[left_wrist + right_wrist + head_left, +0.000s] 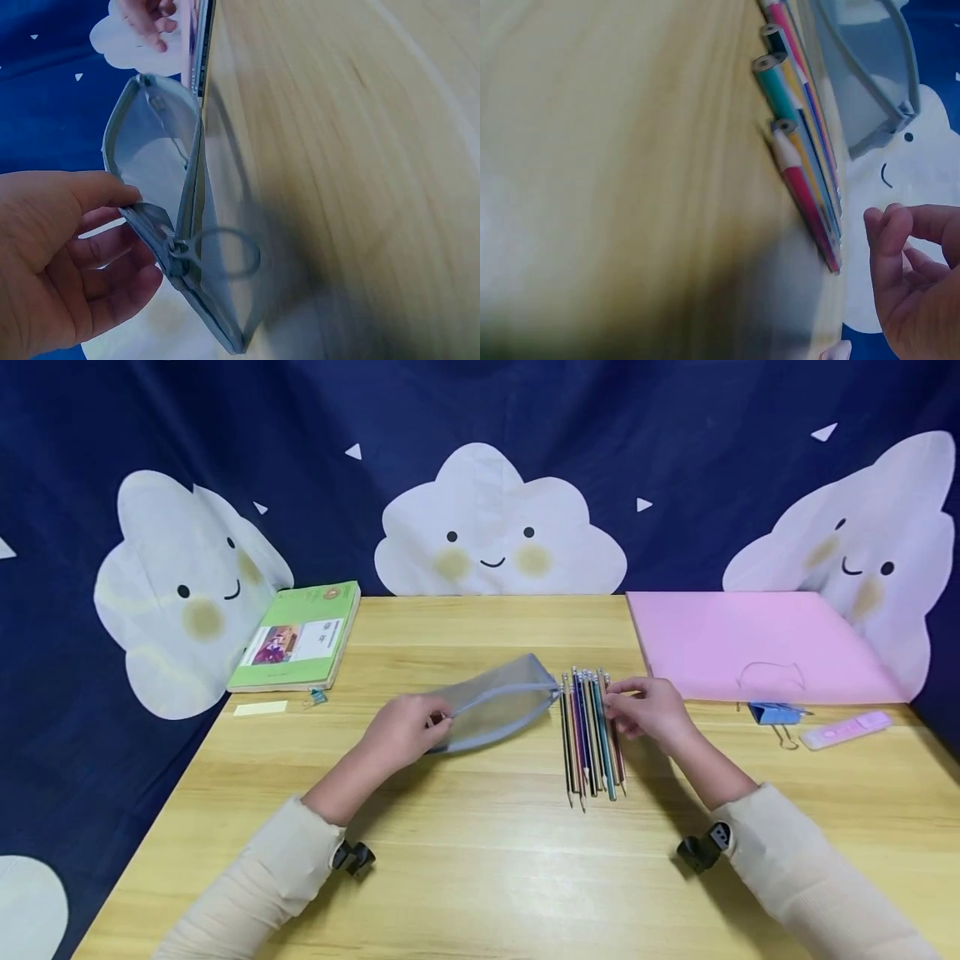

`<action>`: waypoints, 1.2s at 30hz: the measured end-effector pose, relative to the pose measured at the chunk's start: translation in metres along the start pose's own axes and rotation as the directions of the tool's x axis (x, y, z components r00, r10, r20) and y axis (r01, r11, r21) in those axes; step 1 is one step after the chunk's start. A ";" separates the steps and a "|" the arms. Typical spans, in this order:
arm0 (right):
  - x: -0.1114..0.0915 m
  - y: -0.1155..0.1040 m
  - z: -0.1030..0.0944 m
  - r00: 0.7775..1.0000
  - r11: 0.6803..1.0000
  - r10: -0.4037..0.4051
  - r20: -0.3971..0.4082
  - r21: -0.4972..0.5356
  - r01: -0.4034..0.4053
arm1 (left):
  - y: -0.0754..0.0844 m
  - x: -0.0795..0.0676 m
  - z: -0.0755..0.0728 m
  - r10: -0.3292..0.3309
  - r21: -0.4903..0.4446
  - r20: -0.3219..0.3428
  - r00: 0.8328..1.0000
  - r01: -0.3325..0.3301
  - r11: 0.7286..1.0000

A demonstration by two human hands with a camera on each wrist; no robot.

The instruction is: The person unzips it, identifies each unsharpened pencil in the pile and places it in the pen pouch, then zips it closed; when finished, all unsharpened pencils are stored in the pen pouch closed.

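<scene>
My left hand [405, 727] pinches the edge of a blue-grey mesh zipper pouch [495, 706] between thumb and fingers. In the left wrist view the pouch's mouth gapes, and a loop [259, 255] hangs from its zipper end. A bundle of pencils [588, 735] lies side by side on the table, just right of the pouch's far end. Above the pencils' right side is my right hand [652, 710], fingers bent. The right wrist view shows this hand [919, 270] apart from the pencils [806, 195], holding nothing visible.
A green book [292, 639] lies at the back left, near a white strip [260, 708] and a teal binder clip [318, 696]. Back right are a pink sheet or folder [750, 643], a blue binder clip [776, 714] and a pink-purple stick-shaped item [846, 730].
</scene>
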State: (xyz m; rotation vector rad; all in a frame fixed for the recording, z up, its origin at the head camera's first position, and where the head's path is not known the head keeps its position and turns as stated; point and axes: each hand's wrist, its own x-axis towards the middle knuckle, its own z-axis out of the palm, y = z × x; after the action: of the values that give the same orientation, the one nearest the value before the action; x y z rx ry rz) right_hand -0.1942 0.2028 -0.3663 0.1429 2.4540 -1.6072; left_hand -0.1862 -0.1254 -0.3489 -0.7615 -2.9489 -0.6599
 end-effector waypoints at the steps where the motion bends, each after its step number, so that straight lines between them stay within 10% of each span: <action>1: 0.000 0.001 0.000 1.000 1.000 0.000 -0.015 -0.019 -0.001 | 0.000 0.000 0.000 -0.012 -0.013 -0.006 1.000 0.012 1.000; 16: -0.002 0.009 0.010 0.993 0.961 -0.060 -0.098 -0.276 0.031 | 0.008 0.002 0.001 -0.096 -0.092 -0.060 0.994 0.091 0.992; 27: 0.001 0.002 0.010 0.998 0.762 -0.066 -0.022 -0.647 0.037 | 0.012 0.003 0.002 -0.138 -0.128 -0.043 0.990 0.131 0.983; 36: 0.001 -0.003 0.005 0.999 0.768 0.034 0.014 -0.640 -0.018 | 0.013 0.007 0.003 -0.136 -0.155 -0.054 0.989 0.127 0.980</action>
State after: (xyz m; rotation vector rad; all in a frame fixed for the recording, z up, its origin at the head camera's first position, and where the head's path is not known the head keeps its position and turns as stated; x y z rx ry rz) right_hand -0.1951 0.1969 -0.3659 0.0453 2.8026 -0.6636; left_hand -0.1863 -0.1111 -0.3457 -0.5447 -2.9360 -0.9074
